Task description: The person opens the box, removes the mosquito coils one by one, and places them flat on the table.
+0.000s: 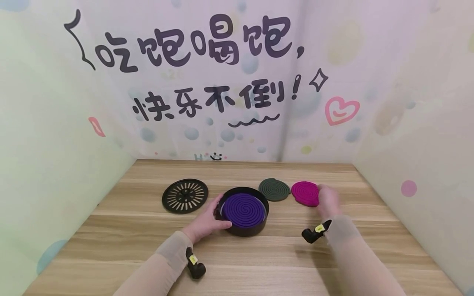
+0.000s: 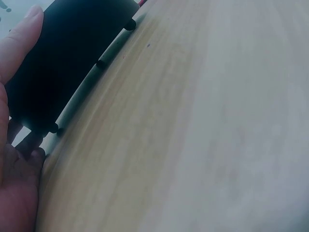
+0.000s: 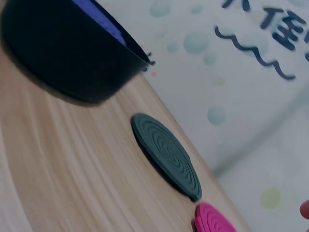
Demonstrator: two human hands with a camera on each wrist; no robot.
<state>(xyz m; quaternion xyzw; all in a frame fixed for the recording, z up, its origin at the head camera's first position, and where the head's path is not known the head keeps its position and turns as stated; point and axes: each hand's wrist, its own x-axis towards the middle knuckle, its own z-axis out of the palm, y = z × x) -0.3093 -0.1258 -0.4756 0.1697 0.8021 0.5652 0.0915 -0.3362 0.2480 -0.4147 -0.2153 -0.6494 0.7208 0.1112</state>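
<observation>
My left hand (image 1: 208,220) grips a round black mosquito coil holder (image 1: 245,232) from its left side, thumb at the front rim. Inside that holder lies a purple mosquito coil (image 1: 244,209). In the left wrist view the holder's dark wall (image 2: 63,53) and small feet show beside the thumb. My right hand (image 1: 328,200) is at the right edge of a magenta mosquito coil (image 1: 305,193) and overlaps that edge; I cannot tell whether its fingers pinch it. A dark green coil (image 1: 274,189) lies flat between the holder and the magenta coil.
A black slotted lid (image 1: 185,196) with a small central knob lies left of the holder. The wooden table (image 1: 240,263) meets a printed curtain (image 1: 237,139) at the back, with pale walls on both sides.
</observation>
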